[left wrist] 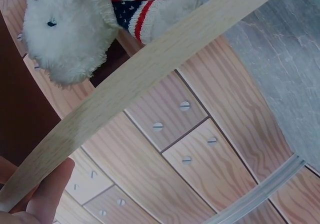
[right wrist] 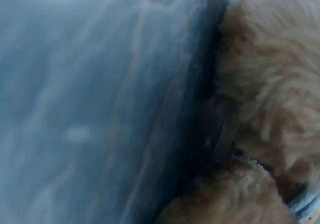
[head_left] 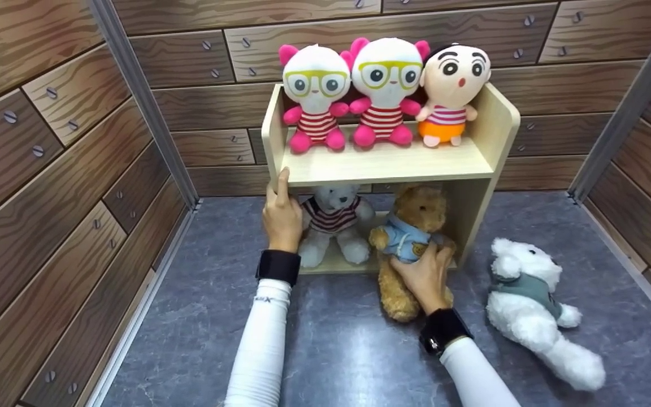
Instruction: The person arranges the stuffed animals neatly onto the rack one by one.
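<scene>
My left hand [head_left: 283, 220] grips the left side panel of a pale wooden two-tier shelf [head_left: 387, 165]; in the left wrist view its fingers [left wrist: 52, 189] lie along the panel edge [left wrist: 135, 73]. With my right hand [head_left: 428, 276] I hold a brown teddy bear [head_left: 398, 294] in a light blue top round its middle. The bear's upper body is at the lower tier's opening, its legs hanging out in front. Brown fur [right wrist: 280, 73] fills the right side of the right wrist view; the hand is hidden there. Beside it on the lower tier sits a white teddy bear [head_left: 334, 220] in a striped sweater.
Two pink-and-white plush toys with yellow glasses [head_left: 317, 85] [head_left: 387, 79] and a cartoon boy doll [head_left: 452, 79] sit on the upper tier. On the grey floor [head_left: 201, 339], right of the shelf, lies a white plush bear [head_left: 529, 316] in a green top. Wood-patterned walls [head_left: 54, 215] surround the floor.
</scene>
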The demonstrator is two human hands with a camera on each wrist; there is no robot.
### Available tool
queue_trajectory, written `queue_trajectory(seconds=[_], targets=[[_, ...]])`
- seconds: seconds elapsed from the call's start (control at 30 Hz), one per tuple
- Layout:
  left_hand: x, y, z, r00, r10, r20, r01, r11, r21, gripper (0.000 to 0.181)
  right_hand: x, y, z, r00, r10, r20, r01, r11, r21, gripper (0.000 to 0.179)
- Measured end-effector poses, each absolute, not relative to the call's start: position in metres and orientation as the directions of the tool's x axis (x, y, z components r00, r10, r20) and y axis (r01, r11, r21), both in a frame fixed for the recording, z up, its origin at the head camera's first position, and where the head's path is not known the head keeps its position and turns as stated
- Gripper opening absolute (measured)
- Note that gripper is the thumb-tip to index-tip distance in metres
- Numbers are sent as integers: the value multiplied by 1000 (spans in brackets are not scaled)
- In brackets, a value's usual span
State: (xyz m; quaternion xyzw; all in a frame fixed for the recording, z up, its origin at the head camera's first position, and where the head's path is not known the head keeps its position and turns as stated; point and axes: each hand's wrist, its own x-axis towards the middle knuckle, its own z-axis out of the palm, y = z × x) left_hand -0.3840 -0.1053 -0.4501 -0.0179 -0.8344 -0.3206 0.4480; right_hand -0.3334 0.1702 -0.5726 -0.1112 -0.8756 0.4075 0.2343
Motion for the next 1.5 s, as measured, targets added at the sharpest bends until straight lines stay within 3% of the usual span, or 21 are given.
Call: queue_trajectory(seconds=[0.13, 0.27, 0.47, 0.83, 1.23, 1.5], targets=[[-384, -107, -449, -602, -258, 755, 315, 792, 522, 63, -330, 172, -572, -908, 327, 260, 30, 672, -740, 114], [-384, -106, -450, -608, -256, 751, 317, 789, 526, 64, -326, 175, -567, -961, 255, 106, 110, 707, -698, 131], [-384, -104, -449, -605, -253, 755, 311, 797, 517, 65, -327, 175, -558, -968, 249, 0, 189, 735, -651, 140], [-384, -106, -452, -587, -256, 768, 315, 802, 508, 63, -343, 169, -565, -910, 388, 144, 141, 617, -774, 140], [-386, -104, -445, -615, -252, 747, 315, 790, 525, 65, -359, 158, -570, -880, 335, 337, -80, 594, -801, 125], [-384, -106, -448, -625, -241, 743, 312, 795, 520, 64, -360, 163, -572, -862, 384, 330, -53, 581, -812, 128]])
